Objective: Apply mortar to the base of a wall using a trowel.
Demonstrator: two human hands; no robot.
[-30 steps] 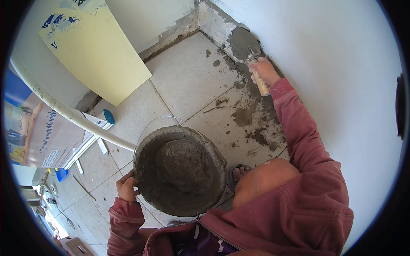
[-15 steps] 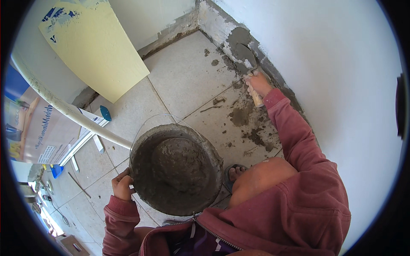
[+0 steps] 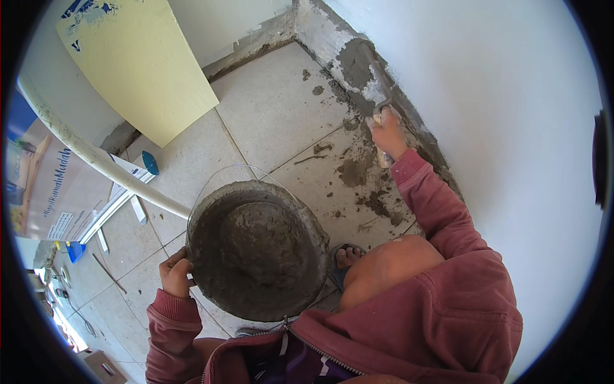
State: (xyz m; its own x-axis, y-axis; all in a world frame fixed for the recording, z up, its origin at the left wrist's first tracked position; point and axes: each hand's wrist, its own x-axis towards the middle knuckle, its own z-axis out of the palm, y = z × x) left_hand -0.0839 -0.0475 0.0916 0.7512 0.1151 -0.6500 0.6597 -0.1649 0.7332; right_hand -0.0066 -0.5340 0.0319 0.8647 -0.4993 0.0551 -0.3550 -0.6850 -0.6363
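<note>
My right hand (image 3: 388, 134) is closed around the wooden handle of a trowel (image 3: 384, 159). The trowel's blade is tilted nearly edge-on against the bare strip at the wall's foot, beside a patch of wet mortar (image 3: 354, 63). On the near side, my left hand (image 3: 174, 274) grips the left rim of a mortar-crusted bucket (image 3: 318, 240). A mound of grey mortar (image 3: 262, 240) sits inside the bucket, whose thin wire handle (image 3: 240, 166) stands up over the far rim. My left fingertips are partly hidden by the rim.
Mortar splatter (image 3: 354, 171) dots the floor tiles below the wall. A yellowish board (image 3: 144, 70) leans at the far left. A pale pole or hose (image 3: 102, 157) runs toward the bucket, past a printed banner (image 3: 48, 185). My sandaled foot (image 3: 347, 256) is right of the bucket.
The trowel blade has turned from lying over the mortar patch to nearly edge-on along the strip, uncovering more of the patch. My left hand stays on the bucket; the view has shifted slightly.
</note>
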